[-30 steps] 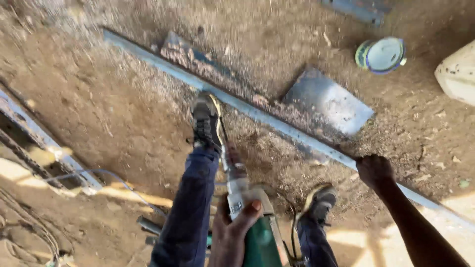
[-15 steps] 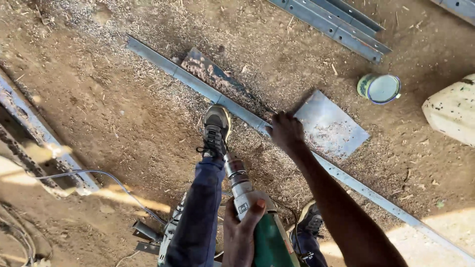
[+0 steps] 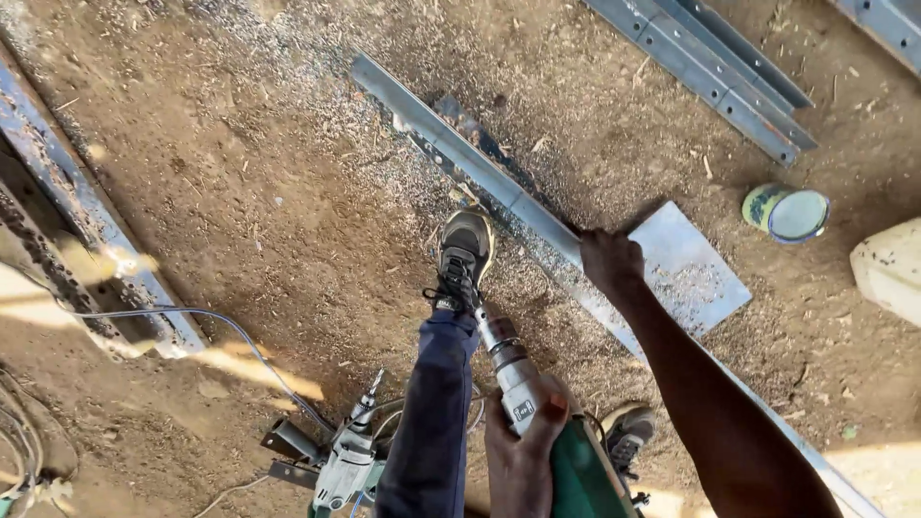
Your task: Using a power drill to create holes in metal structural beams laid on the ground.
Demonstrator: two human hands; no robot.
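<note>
My left hand (image 3: 523,451) is shut around a silver and green power drill (image 3: 508,369) at the bottom centre, its chuck pointing at my left shoe (image 3: 465,254). My right hand (image 3: 609,261) reaches out from the lower right and grips a long grey metal bar (image 3: 451,144) that lies diagonally across the dirt. The left shoe stands right beside that bar. My right shoe (image 3: 624,436) shows behind the drill.
A flat metal plate (image 3: 696,278) lies under the bar by my right hand. A paint tin (image 3: 787,213) and a white container (image 3: 887,269) sit at the right, steel bars (image 3: 710,67) at the top right. A second drill (image 3: 345,465) with cable and a rusty frame (image 3: 86,240) are at the left.
My right hand has moved up along the bar from its lower end to beside the plate and holds it there. The left hand still holds the drill.
</note>
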